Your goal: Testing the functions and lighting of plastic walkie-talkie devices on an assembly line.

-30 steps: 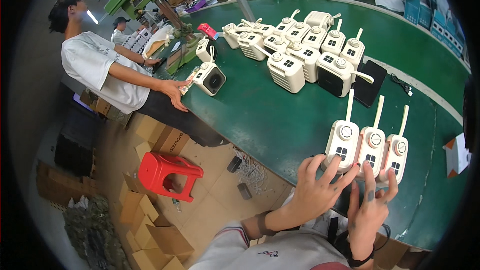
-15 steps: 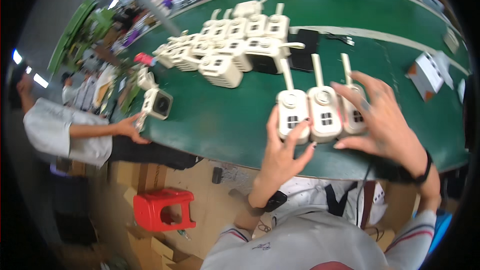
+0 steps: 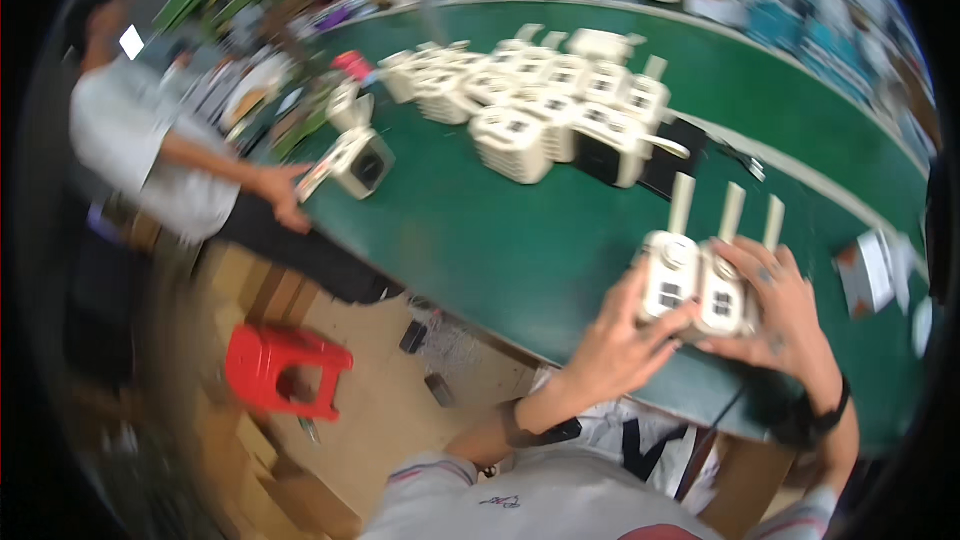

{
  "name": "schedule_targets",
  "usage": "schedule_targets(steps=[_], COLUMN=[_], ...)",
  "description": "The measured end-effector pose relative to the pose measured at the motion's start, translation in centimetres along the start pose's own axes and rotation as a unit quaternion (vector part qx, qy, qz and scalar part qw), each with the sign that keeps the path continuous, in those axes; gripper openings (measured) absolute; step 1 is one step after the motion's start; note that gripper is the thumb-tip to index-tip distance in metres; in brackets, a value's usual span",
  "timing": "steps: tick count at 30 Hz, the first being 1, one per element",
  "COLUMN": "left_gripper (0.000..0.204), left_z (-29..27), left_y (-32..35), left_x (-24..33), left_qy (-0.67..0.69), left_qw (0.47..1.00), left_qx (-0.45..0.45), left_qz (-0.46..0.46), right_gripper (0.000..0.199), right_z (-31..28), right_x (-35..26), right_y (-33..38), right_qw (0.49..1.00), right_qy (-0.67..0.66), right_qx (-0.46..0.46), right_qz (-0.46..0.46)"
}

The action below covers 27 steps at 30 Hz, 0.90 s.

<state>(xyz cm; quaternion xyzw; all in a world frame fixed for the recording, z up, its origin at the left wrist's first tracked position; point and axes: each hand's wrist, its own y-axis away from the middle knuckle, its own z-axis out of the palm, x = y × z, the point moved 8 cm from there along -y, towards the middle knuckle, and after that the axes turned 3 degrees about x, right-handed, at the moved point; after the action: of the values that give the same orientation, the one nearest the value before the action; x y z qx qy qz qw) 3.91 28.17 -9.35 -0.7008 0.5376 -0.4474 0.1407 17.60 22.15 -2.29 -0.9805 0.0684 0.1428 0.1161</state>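
Near the front edge of the table stand several cream box-shaped devices side by side, each with a round dial, dark square buttons on top and an upright strap. My left hand (image 3: 628, 340) grips the left cream device (image 3: 668, 275), fingers along its outer side and thumb across its near end. The middle cream device (image 3: 721, 302) is pressed against it. My right hand (image 3: 782, 315) is closed around the right end of the row, its fingers reaching over the middle device's dial. Behind that hand the third device is mostly hidden; its strap (image 3: 774, 222) shows.
Several similar cream devices (image 3: 510, 140) stand grouped on the green table (image 3: 450, 250). A black flat pad (image 3: 672, 165), a cable (image 3: 742, 162) and a white box (image 3: 866, 275) lie beyond my hands. A co-worker (image 3: 150, 140) stands left; a red stool (image 3: 290, 370) is on the floor.
My view has swung left, shifting the scene. My right hand has closed in on the third device, and the row sits tighter between my hands.
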Motion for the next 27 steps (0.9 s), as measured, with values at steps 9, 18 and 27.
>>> schedule_targets(steps=[9,18,27], left_gripper=[0.062,0.060,0.061], left_z=[1.4,2.0,2.1], left_y=[0.4,0.2,0.6], left_x=[0.5,0.1,0.5], left_qy=[0.035,0.019,0.026], left_qw=[0.999,1.000,0.999], left_qx=[0.032,0.021,0.022], left_qz=[0.018,0.002,0.016], right_gripper=[0.091,0.068,0.077], right_z=[-1.8,-6.3,-3.3], right_x=[7.9,19.9,38.8], right_y=[-0.5,-12.6,-17.4], right_qw=[0.983,0.957,0.935], right_qy=[0.009,0.235,0.255], right_qx=[0.182,0.156,0.204], right_qz=[-0.021,0.066,0.138])
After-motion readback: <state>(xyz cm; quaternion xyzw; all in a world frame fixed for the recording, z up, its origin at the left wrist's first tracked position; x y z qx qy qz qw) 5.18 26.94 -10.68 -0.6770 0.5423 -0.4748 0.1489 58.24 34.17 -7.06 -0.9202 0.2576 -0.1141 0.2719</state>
